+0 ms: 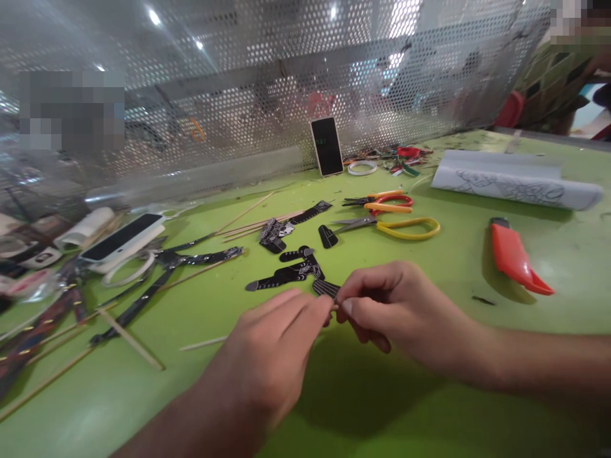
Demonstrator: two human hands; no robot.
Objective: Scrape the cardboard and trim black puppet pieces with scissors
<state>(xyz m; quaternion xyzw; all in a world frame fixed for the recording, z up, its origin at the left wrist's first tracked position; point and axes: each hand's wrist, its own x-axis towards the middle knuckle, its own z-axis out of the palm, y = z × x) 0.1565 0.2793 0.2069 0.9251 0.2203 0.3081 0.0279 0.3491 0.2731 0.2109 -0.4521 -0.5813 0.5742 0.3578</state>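
My left hand [279, 343] and my right hand [391, 308] meet fingertip to fingertip above the green table. Both are closed. Between the fingertips is the end of something small and thin, mostly hidden. A black striped cutout piece [326, 287] lies or hangs just behind the fingertips; whether it is held cannot be told. Beyond it is a black figure cutout [291, 273] with grey line drawing. Further back are a small black piece [328, 236] and a patterned black-and-white cutout [275, 235]. A pale stick [203, 344] pokes out left of my left hand.
Yellow-handled scissors [408, 228], orange-and-red pliers [389, 202], a red cutter [518, 257] and rolled paper [515, 181] lie to the right. A phone [327, 146] stands against the perforated metal screen [229, 127]. Sticks, dark strips and a white device [123, 240] spread left. A person is at upper right.
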